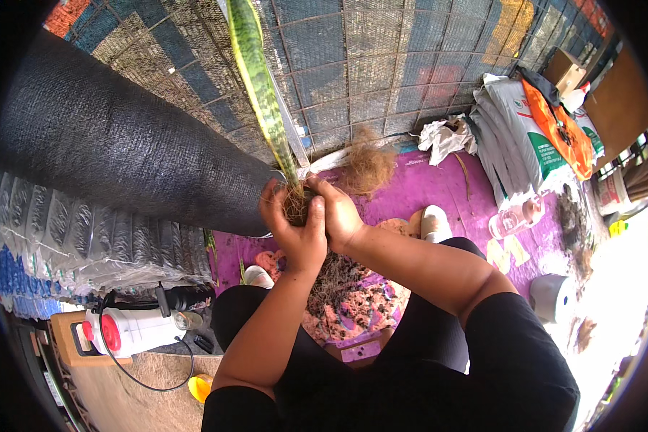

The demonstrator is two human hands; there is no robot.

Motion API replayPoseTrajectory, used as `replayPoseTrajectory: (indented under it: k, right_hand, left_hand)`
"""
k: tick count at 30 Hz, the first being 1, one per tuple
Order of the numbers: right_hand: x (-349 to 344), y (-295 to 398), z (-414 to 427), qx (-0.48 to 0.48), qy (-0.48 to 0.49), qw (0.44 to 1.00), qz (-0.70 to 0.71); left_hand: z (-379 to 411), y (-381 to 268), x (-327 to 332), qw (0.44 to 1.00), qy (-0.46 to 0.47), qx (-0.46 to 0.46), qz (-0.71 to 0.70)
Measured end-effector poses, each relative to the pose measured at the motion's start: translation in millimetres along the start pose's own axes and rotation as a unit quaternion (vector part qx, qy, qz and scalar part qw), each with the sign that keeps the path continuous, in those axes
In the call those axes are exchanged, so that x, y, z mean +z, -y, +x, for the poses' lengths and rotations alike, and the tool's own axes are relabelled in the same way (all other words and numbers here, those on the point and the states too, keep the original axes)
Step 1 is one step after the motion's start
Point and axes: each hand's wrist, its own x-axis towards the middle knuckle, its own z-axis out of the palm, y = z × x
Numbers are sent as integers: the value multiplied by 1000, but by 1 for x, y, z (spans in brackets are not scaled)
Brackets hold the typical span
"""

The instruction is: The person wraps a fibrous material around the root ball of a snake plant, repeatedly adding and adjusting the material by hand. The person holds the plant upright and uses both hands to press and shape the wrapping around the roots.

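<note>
A snake plant [256,81] with a tall, yellow-edged green leaf stands upright between my hands. Its base is a small root ball [296,208], wrapped in brown fibre. My left hand [337,210] is curled against the right side of the ball, and my right hand [297,232] cups its left and near sides. Both hands are shut on it; the palms partly hide the ball. Below them, dark loose soil and fibres [332,286] lie scattered on a pink and purple mat [351,324] between my legs.
A big roll of black netting [135,140] leans at the left, above stacked clear plastic [86,227]. A white sprayer [140,329] is at lower left. Coconut fibre [368,167] lies by the mesh wall. At right are filled sacks [518,124], a pink bottle [517,217] and a grey container [552,298].
</note>
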Motion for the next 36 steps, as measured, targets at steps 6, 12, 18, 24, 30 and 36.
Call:
replayPoseTrajectory:
  k: [6, 12, 18, 24, 30, 36]
  right_hand:
    - [7, 18, -14, -21, 5, 994, -109]
    - [2, 35, -10, -84, 8, 980, -182]
    - [-2, 29, -16, -138, 196, 933, -270]
    - [-55, 17, 30, 17, -2, 901, -432]
    - [-215, -67, 60, 154, 93, 506, -844]
    - [-290, -145, 52, 299, 116, 416, -851]
  left_hand:
    - [-7, 5, 1, 989, 28, -71, -128]
    - [-4, 16, 20, 971, -3, -136, -194]
    - [30, -16, -9, 878, -24, -299, -373]
    - [46, -26, -41, 873, -19, -287, -395]
    - [59, -36, -60, 870, 2, -310, -383]
    - [73, -25, -76, 873, 4, -334, -355]
